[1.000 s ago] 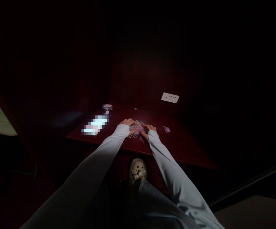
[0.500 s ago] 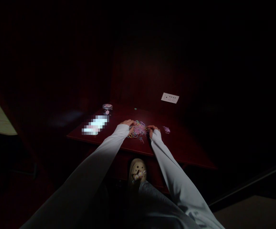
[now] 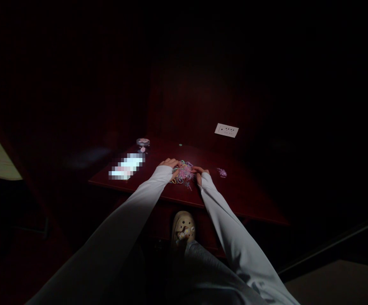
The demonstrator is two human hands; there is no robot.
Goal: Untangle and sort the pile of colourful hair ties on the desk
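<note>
Your left hand [image 3: 170,163] lies at the left side of the pile of small pastel elastic loops [image 3: 184,173], its fingers curved down over the loops. Your right hand [image 3: 199,170] is at the pile's right side, its fingertips at or among the loops and turned inward. Your hands are apart, with the pile between them. Neither is spread flat, but in this dim light you cannot tell whether either is pinching a loop.

The pile sits near the middle of the dark red desk [image 3: 241,199], closer to the front edge than the back. A small lilac tuft of loops [image 3: 221,172] lies to the right, just beyond your right hand. A single green bead [image 3: 180,145] sits near the back edge, and a clear round jar [image 3: 143,144] stands at the back left corner. A pixelated, unreadable white item [image 3: 126,166] lies along the left edge. A white wall socket plate [image 3: 226,130] shows above the back right. Your long white sleeves [image 3: 133,203] reach to both wrists, and a beige clog with charms [image 3: 182,226] shows below the desk.
</note>
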